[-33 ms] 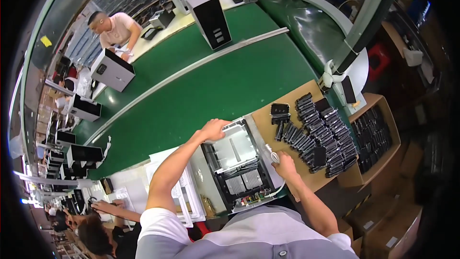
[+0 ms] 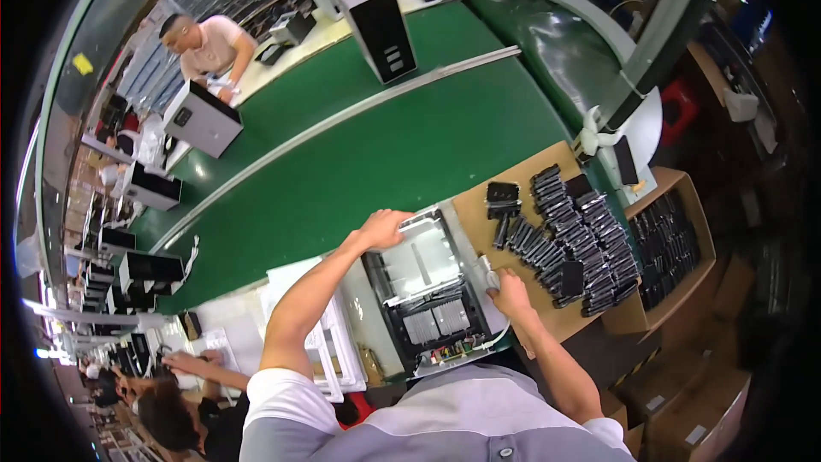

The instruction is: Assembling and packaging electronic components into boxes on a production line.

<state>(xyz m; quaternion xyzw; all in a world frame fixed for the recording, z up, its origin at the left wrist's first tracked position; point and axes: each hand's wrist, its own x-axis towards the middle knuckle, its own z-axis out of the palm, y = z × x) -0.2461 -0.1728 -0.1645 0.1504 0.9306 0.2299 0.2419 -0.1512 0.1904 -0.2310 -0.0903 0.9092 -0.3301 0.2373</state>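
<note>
An opened appliance housing [image 2: 419, 291] lies on its back at the bench edge before me. A white tray-like part fills its far half; grey finned blocks and small coloured wires show in the near half. My left hand [image 2: 383, 229] grips the housing's far left corner, fingers curled over the rim. Beside the housing's right wall, my right hand [image 2: 510, 294] is closed around a bundled white power cord [image 2: 487, 272]. From that fist the cord runs down to the housing's near right corner. The fingertips of the right hand are partly hidden.
Many black wrapped parts [image 2: 564, 231] lie on a cardboard sheet to the right, next to a carton [image 2: 684, 291] of similar parts. White frames [image 2: 329, 342] sit at left. Beyond runs a green conveyor [image 2: 359, 171] with white-and-black appliances [image 2: 376, 26]. Co-workers sit across and at left.
The bundled cord has turned slightly in my right hand. Both hands keep nearly the same places, and the view has shifted a little.
</note>
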